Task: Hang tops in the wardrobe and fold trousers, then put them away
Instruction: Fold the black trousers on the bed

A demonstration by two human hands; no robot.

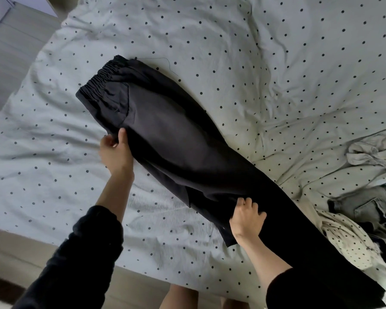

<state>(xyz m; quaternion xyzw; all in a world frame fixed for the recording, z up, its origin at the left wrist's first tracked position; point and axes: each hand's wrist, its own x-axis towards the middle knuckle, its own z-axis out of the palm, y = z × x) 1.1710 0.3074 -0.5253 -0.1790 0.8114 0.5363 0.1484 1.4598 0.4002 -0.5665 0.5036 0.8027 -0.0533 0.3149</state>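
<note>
**Inspector:** Both sleeves sit nearest the lens. Left hand (115, 152) pinches the black trousers (176, 148) below the waistband; right hand (246, 217) has its fingers (246, 202) curled on the lower leg.

**Clerk:** Progress?

**Inspector:** Early, I judge. Trousers lie laid out lengthwise, legs together, across the dotted bed (276, 63); cross-folds remain. A clothes pile (366, 208) waits at the right, unsorted. No wardrobe in view.

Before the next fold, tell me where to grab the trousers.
Take the trousers at the elastic waistband, from the far-left end. It is the thickest, firmest edge and lies flat and uncovered on the bed, so lifting there should carry it towards the hems evenly.
</note>
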